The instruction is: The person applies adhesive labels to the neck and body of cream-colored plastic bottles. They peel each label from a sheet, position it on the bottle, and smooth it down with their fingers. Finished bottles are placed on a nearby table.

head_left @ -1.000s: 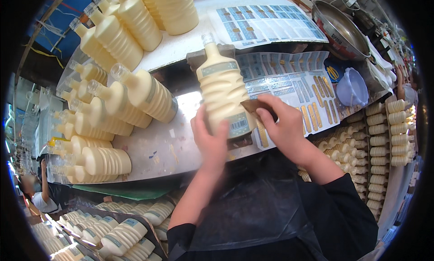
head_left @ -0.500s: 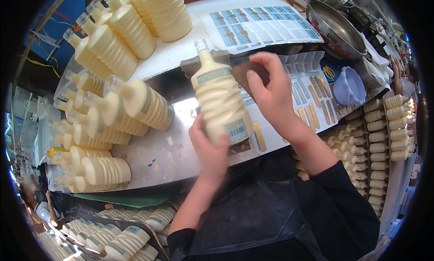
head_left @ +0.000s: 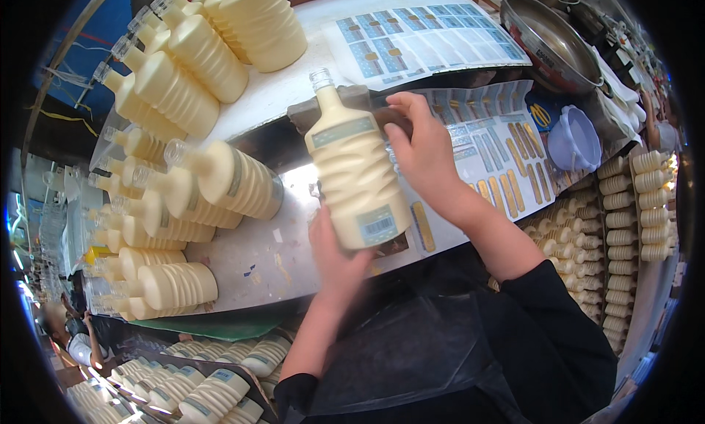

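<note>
A cream ribbed plastic bottle (head_left: 356, 178) with a clear uncapped neck is held up over the white worktable (head_left: 257, 259). It carries a pale label near the shoulder and a small barcode label near the base. My left hand (head_left: 334, 259) grips the bottle from below at its base. My right hand (head_left: 422, 156) rests against the bottle's right side near the shoulder, fingers curled on its upper part. Sticker sheets (head_left: 488, 141) lie just behind my right hand.
Several identical cream bottles (head_left: 198, 189) lie in piles on the table's left and far side. A metal bowl (head_left: 551, 38) and a lilac plastic cup (head_left: 573, 137) sit at right. Rows of bottles (head_left: 624, 211) fill crates at right and below left. Another person (head_left: 70, 336) stands lower left.
My right hand moved up from the bottle's base to its shoulder. The bottle shifted slightly up and right, and my left hand stayed under its base.
</note>
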`<act>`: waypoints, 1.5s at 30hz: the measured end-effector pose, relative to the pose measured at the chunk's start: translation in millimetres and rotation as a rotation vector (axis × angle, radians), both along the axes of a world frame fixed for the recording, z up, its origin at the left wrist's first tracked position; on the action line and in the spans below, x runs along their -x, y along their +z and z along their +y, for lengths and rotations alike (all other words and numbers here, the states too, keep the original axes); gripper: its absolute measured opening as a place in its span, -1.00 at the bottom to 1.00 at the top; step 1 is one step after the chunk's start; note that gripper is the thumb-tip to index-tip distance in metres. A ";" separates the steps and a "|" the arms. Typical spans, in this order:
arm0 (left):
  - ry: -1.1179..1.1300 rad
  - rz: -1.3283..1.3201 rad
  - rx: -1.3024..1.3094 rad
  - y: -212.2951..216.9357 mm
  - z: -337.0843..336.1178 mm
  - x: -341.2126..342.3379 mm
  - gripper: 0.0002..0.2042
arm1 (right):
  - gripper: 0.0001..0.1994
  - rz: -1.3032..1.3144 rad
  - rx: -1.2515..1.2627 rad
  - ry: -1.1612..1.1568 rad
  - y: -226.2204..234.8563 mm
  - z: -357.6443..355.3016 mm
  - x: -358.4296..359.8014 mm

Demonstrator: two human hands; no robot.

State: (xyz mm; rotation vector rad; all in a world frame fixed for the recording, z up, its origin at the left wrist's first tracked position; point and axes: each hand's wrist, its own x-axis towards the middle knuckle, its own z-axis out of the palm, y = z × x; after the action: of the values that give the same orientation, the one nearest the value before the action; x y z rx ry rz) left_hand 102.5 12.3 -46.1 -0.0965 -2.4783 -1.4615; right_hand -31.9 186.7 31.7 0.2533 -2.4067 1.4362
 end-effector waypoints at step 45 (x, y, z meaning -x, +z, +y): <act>0.064 0.316 0.381 44.9 13.3 -0.7 -0.42 | -0.72 0.267 -0.766 0.449 -88.8 116.8 -152.6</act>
State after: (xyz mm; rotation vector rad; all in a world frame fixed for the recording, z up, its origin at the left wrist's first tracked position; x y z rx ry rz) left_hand 103.2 25.5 -1.2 -0.2919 -2.4322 -0.8557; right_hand 120.7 303.5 -57.1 1.1361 -2.6424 0.4772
